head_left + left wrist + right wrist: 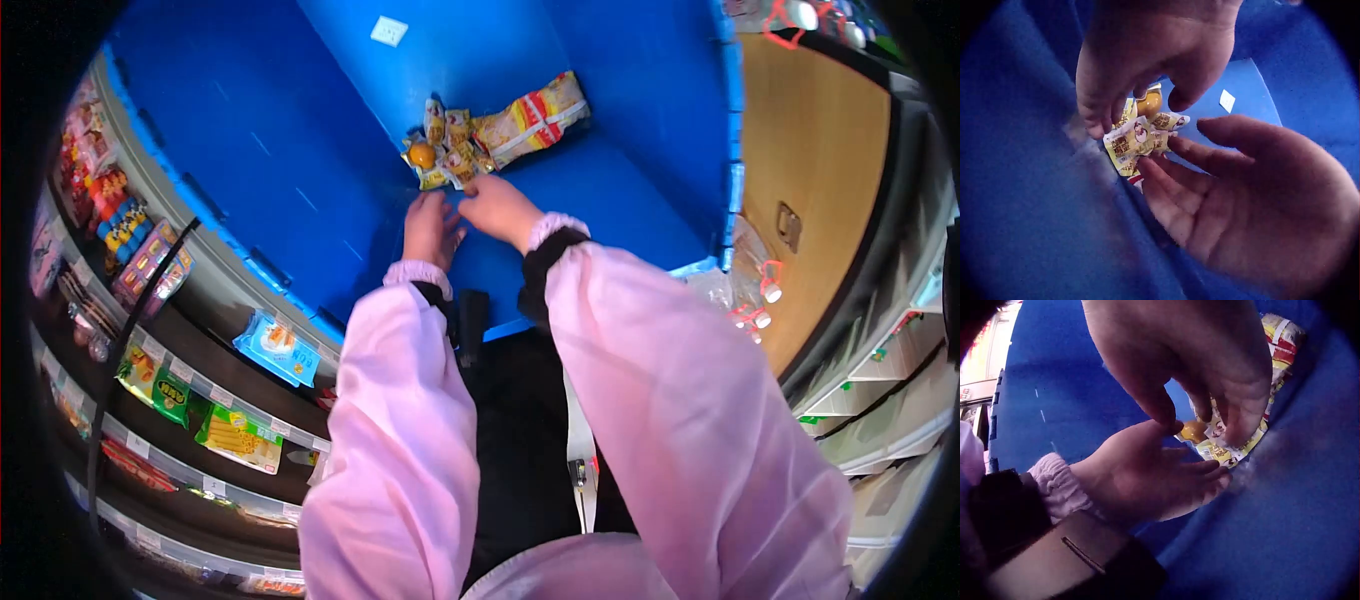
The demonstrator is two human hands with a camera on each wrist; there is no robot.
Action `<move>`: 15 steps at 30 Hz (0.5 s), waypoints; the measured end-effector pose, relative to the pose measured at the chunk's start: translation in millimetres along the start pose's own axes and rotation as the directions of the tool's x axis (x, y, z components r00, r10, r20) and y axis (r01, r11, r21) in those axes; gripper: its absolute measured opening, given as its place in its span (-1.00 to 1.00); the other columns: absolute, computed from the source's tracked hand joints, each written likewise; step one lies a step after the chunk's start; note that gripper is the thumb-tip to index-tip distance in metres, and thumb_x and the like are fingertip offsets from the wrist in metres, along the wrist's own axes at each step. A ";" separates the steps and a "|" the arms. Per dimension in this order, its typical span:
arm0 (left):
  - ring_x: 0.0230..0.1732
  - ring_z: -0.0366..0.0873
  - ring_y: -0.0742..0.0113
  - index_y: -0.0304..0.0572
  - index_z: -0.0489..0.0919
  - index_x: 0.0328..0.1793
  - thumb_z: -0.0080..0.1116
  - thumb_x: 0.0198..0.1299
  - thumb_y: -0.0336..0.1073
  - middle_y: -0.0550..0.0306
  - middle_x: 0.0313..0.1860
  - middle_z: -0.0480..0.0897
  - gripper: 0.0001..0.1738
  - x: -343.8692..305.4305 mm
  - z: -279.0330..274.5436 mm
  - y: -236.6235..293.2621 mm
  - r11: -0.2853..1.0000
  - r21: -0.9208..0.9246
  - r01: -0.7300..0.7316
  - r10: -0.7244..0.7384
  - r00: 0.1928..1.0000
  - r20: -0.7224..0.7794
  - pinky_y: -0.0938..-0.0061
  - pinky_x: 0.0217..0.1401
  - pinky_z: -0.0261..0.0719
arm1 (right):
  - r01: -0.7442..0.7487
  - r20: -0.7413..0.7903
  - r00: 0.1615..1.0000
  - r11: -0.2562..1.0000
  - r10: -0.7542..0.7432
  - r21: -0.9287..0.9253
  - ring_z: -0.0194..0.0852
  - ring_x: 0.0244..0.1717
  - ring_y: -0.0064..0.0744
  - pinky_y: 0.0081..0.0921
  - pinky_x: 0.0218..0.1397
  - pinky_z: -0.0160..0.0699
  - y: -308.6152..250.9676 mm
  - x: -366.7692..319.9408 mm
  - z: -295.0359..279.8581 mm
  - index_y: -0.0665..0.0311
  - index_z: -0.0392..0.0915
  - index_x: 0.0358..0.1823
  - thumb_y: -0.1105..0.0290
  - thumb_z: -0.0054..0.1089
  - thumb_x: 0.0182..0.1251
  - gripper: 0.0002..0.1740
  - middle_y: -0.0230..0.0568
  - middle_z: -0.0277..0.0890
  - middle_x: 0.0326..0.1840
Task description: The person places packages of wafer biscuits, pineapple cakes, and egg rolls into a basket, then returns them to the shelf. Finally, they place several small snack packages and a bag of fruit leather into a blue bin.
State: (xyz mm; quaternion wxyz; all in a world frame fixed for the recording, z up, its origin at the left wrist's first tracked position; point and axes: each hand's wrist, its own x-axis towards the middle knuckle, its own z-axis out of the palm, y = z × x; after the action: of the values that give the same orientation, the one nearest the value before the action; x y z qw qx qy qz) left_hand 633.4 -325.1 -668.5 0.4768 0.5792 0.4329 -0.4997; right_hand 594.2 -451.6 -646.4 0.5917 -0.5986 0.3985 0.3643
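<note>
Several small yellow-and-white snack packets (457,158) lie bunched on the floor of a large blue bin (620,205), against its wall. Among them shows a round orange item (421,155), glossy in the left wrist view. My left hand (432,232) is at the near side of this group, fingers extended in the right wrist view (1147,469). Close beside it, my right hand (502,212) reaches in from the right. Its loosely bent fingertips come right at the packets in the left wrist view, thumb held apart (1272,194).
A larger red-and-yellow bag (535,120) leans behind the small packets. Shelves (215,385) with packaged snacks run along the left outside the bin. To the right are a wooden panel (815,150) and clear bottles (745,285) with red handles. A white label (389,31) marks the bin.
</note>
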 end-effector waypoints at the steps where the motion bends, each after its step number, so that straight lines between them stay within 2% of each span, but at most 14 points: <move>1: -0.15 0.34 0.23 -0.06 0.30 0.08 0.01 0.08 -0.11 0.12 -0.17 0.38 -0.56 -4.7 -3.5 -7.9 0.999 -0.046 -0.007 0.006 1.000 -0.005 0.29 -0.23 0.33 | 0.065 -0.115 0.991 0.998 -0.062 0.025 0.47 -0.14 -0.03 -0.33 -0.09 0.42 4.7 -13.1 2.0 0.44 0.48 -0.22 0.33 0.06 -0.02 -0.65 0.12 0.49 -0.24; 2: -0.14 0.35 0.23 -0.07 0.33 0.06 0.02 0.09 -0.10 0.10 -0.13 0.39 -0.57 -18.9 -5.3 -11.4 0.998 -0.059 -0.007 0.010 0.999 0.051 0.29 -0.21 0.33 | 0.135 -0.231 0.965 0.990 -0.121 0.045 0.47 -0.16 -0.04 -0.34 -0.09 0.42 11.2 -25.0 5.4 0.42 0.49 -0.25 0.37 0.04 -0.01 -0.70 0.09 0.50 -0.26; 3: -0.16 0.37 0.25 -0.07 0.34 0.04 0.03 0.10 -0.09 0.09 -0.11 0.42 -0.59 -40.9 2.9 -11.0 0.998 -0.066 0.008 -0.007 1.000 0.007 0.28 -0.22 0.35 | 0.131 -0.263 0.959 0.987 -0.103 0.092 0.47 -0.17 -0.04 -0.34 -0.09 0.42 10.4 -42.0 4.2 0.41 0.49 -0.26 0.39 0.03 0.01 -0.72 0.07 0.50 -0.26; 4: -0.20 0.40 0.26 -0.07 0.36 0.03 0.03 0.11 -0.09 0.09 -0.13 0.46 -0.61 -57.5 5.2 -13.8 0.996 -0.080 0.027 -0.025 0.999 0.023 0.28 -0.22 0.37 | 0.131 -0.293 0.952 0.982 -0.085 0.139 0.47 -0.18 -0.05 -0.34 -0.09 0.42 9.3 -59.6 2.6 0.40 0.49 -0.27 0.42 0.01 0.02 -0.75 0.05 0.50 -0.27; 6: -0.33 0.49 0.31 -0.17 0.40 -0.03 0.03 0.15 -0.16 0.10 -0.30 0.54 -0.67 -82.1 6.5 -25.4 0.997 -0.081 -0.018 0.018 1.000 0.006 0.46 -0.31 0.44 | 0.144 -0.296 0.949 0.986 -0.111 0.090 0.47 -0.18 -0.07 -0.35 -0.10 0.42 10.0 -90.8 -0.8 0.40 0.49 -0.28 0.44 0.01 0.02 -0.77 0.04 0.50 -0.28; 8: -0.39 0.50 0.40 -0.25 0.44 -0.06 0.01 0.17 -0.23 0.08 -0.32 0.56 -0.71 -126.3 16.9 -23.8 0.992 -0.055 -0.113 0.110 0.992 -0.055 0.60 -0.39 0.44 | 0.156 -0.281 0.953 0.980 -0.116 0.124 0.48 -0.19 -0.09 -0.38 -0.11 0.42 9.5 -124.6 -3.3 0.38 0.49 -0.28 0.45 0.01 0.03 -0.78 0.02 0.51 -0.27; 9: -0.39 0.50 0.31 -0.26 0.40 -0.09 0.02 0.15 -0.27 0.01 -0.29 0.55 -0.74 -139.2 17.0 -26.5 0.989 -0.064 -0.135 0.132 0.990 -0.056 0.49 -0.35 0.44 | 0.186 -0.308 0.942 0.971 -0.132 0.152 0.47 -0.22 -0.04 -0.32 -0.14 0.42 11.8 -141.1 -3.0 0.36 0.49 -0.31 0.43 0.03 0.01 -0.79 0.03 0.51 -0.31; 10: -0.34 0.49 0.29 -0.24 0.40 -0.07 0.02 0.14 -0.24 0.03 -0.28 0.54 -0.71 -151.2 15.6 -30.1 0.986 -0.061 -0.152 0.151 0.988 -0.031 0.45 -0.33 0.43 | 0.216 -0.334 0.931 0.960 -0.148 0.178 0.46 -0.25 0.02 -0.26 -0.18 0.42 14.2 -157.7 -2.0 0.34 0.48 -0.33 0.42 0.04 0.00 -0.81 0.03 0.51 -0.34; 11: -0.26 0.47 0.26 -0.20 0.39 -0.03 0.03 0.14 -0.21 0.03 -0.22 0.52 -0.68 -184.4 25.8 -16.8 0.998 -0.033 -0.060 0.058 0.997 -0.053 0.36 -0.29 0.43 | 0.200 -0.345 0.929 0.966 -0.134 0.162 0.46 -0.25 0.01 -0.26 -0.18 0.42 15.1 -174.4 -0.9 0.33 0.49 -0.35 0.41 0.04 0.01 -0.82 0.04 0.51 -0.34; 12: -0.19 0.45 0.22 -0.16 0.37 0.01 0.02 0.14 -0.18 0.02 -0.16 0.50 -0.65 -198.8 24.1 -17.1 0.998 -0.065 0.001 -0.001 1.000 -0.007 0.27 -0.22 0.43 | 0.185 -0.357 0.926 0.972 -0.122 0.147 0.47 -0.25 0.00 -0.26 -0.18 0.42 16.3 -189.7 0.3 0.33 0.49 -0.37 0.41 0.03 0.01 -0.83 0.04 0.51 -0.34; 15: -0.16 0.46 0.18 -0.13 0.35 0.05 -0.01 0.17 -0.15 -0.01 -0.13 0.50 -0.63 -241.9 21.9 -16.7 0.999 -0.005 0.037 -0.036 0.999 0.040 0.28 -0.13 0.44 | 0.100 -0.286 0.957 0.979 -0.045 0.180 0.48 -0.21 -0.04 -0.30 -0.13 0.43 22.0 -228.1 4.3 0.33 0.51 -0.37 0.39 0.02 0.02 -0.81 0.02 0.52 -0.33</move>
State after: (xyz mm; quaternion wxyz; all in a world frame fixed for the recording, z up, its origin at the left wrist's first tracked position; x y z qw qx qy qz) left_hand 583.0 -349.8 -431.6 0.4778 0.5598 0.4353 -0.5185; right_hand 479.3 -436.4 -448.7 0.5976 -0.5982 0.4893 0.2136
